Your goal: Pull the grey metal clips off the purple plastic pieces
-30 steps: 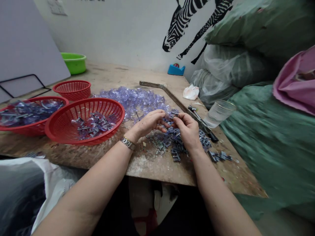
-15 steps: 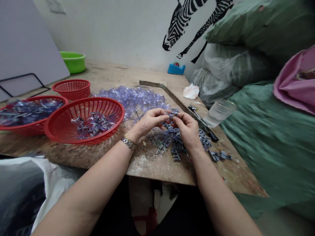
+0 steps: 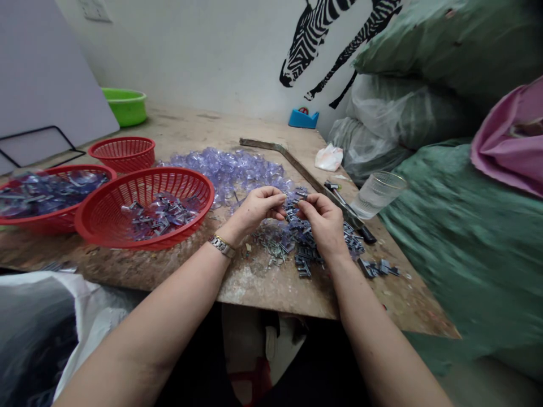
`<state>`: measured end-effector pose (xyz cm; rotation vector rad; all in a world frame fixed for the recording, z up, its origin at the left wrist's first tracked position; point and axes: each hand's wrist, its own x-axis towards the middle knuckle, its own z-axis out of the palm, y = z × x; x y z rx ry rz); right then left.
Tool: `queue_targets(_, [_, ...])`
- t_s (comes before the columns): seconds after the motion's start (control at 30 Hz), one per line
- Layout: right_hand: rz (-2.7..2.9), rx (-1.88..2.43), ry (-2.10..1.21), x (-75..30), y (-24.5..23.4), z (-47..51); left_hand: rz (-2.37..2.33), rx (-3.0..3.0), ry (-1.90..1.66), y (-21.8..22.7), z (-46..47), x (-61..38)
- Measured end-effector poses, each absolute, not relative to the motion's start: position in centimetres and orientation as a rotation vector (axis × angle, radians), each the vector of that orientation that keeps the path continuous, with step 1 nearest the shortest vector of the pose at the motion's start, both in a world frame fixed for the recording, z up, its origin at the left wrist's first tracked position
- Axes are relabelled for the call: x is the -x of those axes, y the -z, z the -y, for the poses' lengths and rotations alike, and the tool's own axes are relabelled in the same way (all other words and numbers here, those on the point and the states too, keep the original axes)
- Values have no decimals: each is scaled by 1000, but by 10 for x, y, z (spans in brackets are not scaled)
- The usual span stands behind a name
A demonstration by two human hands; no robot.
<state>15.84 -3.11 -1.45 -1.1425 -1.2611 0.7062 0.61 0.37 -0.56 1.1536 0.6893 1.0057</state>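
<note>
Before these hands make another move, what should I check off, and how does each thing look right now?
1. Grip on the small grey part: ok, pinched in the right hand.
2. Left hand free: cannot tell; something tiny may be between its fingertips.
3. Pile of grey parts within reach: ok, heaped beside the right hand.
4. Room in the large red basket: ok, only partly filled.
5. Glass away from the table edge: not ok, it stands close.
</note>
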Motion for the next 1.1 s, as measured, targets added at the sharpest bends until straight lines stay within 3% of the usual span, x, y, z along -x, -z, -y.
queue_targets(1.1, [1346,1177,-621,-158,17,32,-683,-1003,-919,1,-1,-4])
